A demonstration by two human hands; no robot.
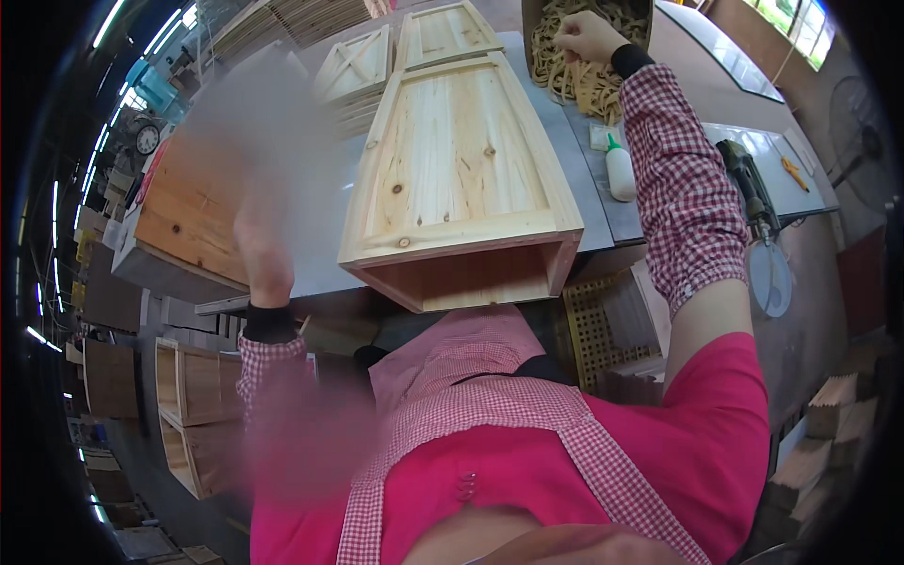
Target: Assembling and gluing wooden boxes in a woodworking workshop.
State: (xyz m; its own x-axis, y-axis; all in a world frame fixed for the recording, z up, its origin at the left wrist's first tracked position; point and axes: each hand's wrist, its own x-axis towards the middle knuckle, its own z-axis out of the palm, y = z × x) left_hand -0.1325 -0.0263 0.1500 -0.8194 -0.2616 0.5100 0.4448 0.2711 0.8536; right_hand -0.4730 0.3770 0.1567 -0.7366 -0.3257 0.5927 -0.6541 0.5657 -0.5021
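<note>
In front of me a pale wooden box (452, 169) lies on the grey table, its hollow end toward my body and a framed plank panel on top. My right hand (591, 38) is raised over a carton (636, 14) of tangled tan straps (579, 80) at the far right. Its fingers are curled in and pressed together; whatever they may hold is too small to make out. On the left my left hand (264, 250) reaches forward beside an orange-brown wooden board (188, 212). A grey smear hides its fingers.
Behind the box lie more framed wooden panels (447, 36). A white bottle with a green tip (620, 171) and a dark power tool (747, 184) lie to the right. Below the table are a yellow perforated crate (603, 325) and, at left, wooden boxes (198, 386).
</note>
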